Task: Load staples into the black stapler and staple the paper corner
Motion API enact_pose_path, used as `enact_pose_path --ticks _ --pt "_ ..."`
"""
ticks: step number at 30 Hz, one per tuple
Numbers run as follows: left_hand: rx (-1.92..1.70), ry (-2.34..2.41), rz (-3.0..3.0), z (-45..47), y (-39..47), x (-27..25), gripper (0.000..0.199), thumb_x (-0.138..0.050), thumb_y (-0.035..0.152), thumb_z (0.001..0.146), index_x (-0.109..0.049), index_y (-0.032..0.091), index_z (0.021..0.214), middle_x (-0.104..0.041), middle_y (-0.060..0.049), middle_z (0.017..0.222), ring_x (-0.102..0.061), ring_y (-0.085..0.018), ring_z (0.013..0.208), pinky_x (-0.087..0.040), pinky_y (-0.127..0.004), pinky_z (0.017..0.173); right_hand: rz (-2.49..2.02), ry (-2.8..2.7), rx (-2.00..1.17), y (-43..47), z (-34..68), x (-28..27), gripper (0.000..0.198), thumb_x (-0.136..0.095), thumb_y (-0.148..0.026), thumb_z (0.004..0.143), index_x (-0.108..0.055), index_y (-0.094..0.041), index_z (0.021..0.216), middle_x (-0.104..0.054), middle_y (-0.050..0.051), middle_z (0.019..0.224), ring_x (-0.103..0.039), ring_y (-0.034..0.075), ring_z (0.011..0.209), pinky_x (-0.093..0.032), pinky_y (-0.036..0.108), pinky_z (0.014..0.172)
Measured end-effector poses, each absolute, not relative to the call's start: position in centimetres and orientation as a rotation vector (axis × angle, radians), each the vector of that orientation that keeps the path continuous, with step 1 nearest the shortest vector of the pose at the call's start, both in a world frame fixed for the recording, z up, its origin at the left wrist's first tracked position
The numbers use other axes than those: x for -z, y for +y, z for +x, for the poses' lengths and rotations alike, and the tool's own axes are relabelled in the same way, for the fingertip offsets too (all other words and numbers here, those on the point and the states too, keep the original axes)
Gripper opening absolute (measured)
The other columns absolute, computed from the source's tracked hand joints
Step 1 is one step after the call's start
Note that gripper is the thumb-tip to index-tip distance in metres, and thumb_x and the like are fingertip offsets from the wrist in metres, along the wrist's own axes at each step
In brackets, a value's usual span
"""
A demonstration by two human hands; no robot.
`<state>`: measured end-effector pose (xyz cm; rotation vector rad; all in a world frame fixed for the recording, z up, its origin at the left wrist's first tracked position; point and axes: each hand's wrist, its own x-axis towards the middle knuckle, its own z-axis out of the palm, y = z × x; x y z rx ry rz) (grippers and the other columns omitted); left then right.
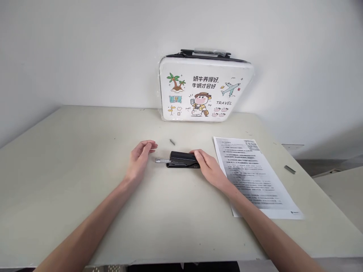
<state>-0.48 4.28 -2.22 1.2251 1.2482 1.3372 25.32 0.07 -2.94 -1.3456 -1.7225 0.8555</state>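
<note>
A black stapler (184, 158) lies on its side-on length across the table, its metal staple tray (162, 160) sticking out to the left from the front end. My right hand (208, 166) grips the stapler's rear end, thumb and fingers around it. My left hand (141, 155) hovers just left of the tray tip, apart from it, with loosely bent fingers and nothing visible in them. A short strip of staples (172, 142) rests on the table behind the stapler, to the right of my left fingertips.
A printed sheet of paper (255, 177) lies right of my right hand, partly under that forearm. Another staple strip (289, 169) is near the table's right edge. A white cartoon-printed case (207, 88) with a black handle stands at the back against the wall.
</note>
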Motion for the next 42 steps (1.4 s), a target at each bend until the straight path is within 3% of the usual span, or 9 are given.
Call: enact_pose_path --ticks 6,13,19,26,30,34,38,42 --pt "-1.160 1.047 1.136 -0.5 3.4 1.3 0.037 -0.070 0.054 0.093 -0.073 0.018 0.100 -0.072 -0.012 0.123 -0.066 -0.030 0.124 -0.045 -0.045 0.115 -1.368 -1.871 -0.748 -0.1 25.5 3.5 0.030 -0.066 -0.048 0.096 -0.065 -0.025 0.115 -0.074 0.006 0.111 -0.069 0.024 0.096 -0.055 0.038 0.086" --pt "-1.076 0.857 0.804 -0.3 3.2 1.8 0.037 -0.067 0.054 0.095 -0.073 0.018 0.105 -0.073 -0.015 0.128 -0.065 -0.032 0.128 -0.046 -0.048 0.117 -1.236 -1.866 -0.426 -1.3 25.0 3.6 0.013 -0.064 -0.032 0.100 -0.064 -0.026 0.111 -0.073 0.008 0.114 -0.068 0.025 0.103 -0.059 0.039 0.081" --pt "-0.960 0.817 0.608 0.7 2.1 1.9 0.043 -0.050 0.053 0.101 -0.071 0.017 0.110 -0.070 -0.018 0.128 -0.065 -0.034 0.128 -0.050 -0.050 0.113 -0.878 -1.988 0.007 -1.9 24.1 2.7 0.038 -0.056 -0.004 0.096 -0.067 -0.031 0.121 -0.077 0.005 0.113 -0.068 0.025 0.112 -0.060 0.046 0.090" --pt "-0.936 0.779 0.544 0.8 1.7 1.6 0.039 -0.047 0.049 0.100 -0.069 0.018 0.110 -0.069 -0.017 0.129 -0.064 -0.034 0.127 -0.049 -0.051 0.113 -0.861 -2.058 0.211 -3.0 23.1 2.7 0.037 -0.064 -0.004 0.095 -0.072 -0.036 0.112 -0.081 -0.001 0.114 -0.073 0.023 0.111 -0.057 0.042 0.088" --pt "-0.965 0.804 0.528 1.0 1.8 1.6 0.032 -0.051 0.044 0.097 -0.070 0.019 0.100 -0.070 -0.015 0.119 -0.067 -0.031 0.118 -0.049 -0.046 0.111 -0.868 -2.017 0.204 -3.0 23.2 2.5 0.040 -0.060 -0.001 0.094 -0.071 -0.035 0.112 -0.080 0.000 0.113 -0.073 0.023 0.110 -0.057 0.043 0.085" --pt "-1.146 0.931 0.722 1.1 1.9 1.7 0.022 -0.060 0.042 0.091 -0.066 0.020 0.089 -0.067 -0.010 0.098 -0.066 -0.026 0.099 -0.053 -0.042 0.097 -0.893 -1.913 0.151 -2.7 23.6 2.6 0.047 -0.055 0.001 0.090 -0.070 -0.035 0.117 -0.079 0.002 0.111 -0.072 0.026 0.108 -0.058 0.047 0.085" --pt "-1.207 1.270 1.055 0.7 1.6 1.5 0.030 -0.060 0.039 0.090 -0.070 0.026 0.116 -0.054 0.001 0.078 -0.054 -0.019 0.074 -0.046 -0.034 0.075 -0.926 -1.832 0.135 -2.5 23.9 2.9 0.052 -0.056 0.002 0.086 -0.068 -0.035 0.120 -0.077 0.003 0.111 -0.069 0.028 0.108 -0.059 0.049 0.083" --pt "-1.137 1.342 1.380 0.9 0.9 1.2 0.043 -0.061 0.040 0.089 -0.072 0.029 0.129 -0.051 0.002 0.073 -0.047 -0.019 0.067 -0.042 -0.032 0.068 -0.948 -1.822 0.138 -2.4 24.1 3.1 0.053 -0.057 0.002 0.085 -0.067 -0.035 0.120 -0.077 0.003 0.112 -0.070 0.028 0.107 -0.059 0.050 0.084"
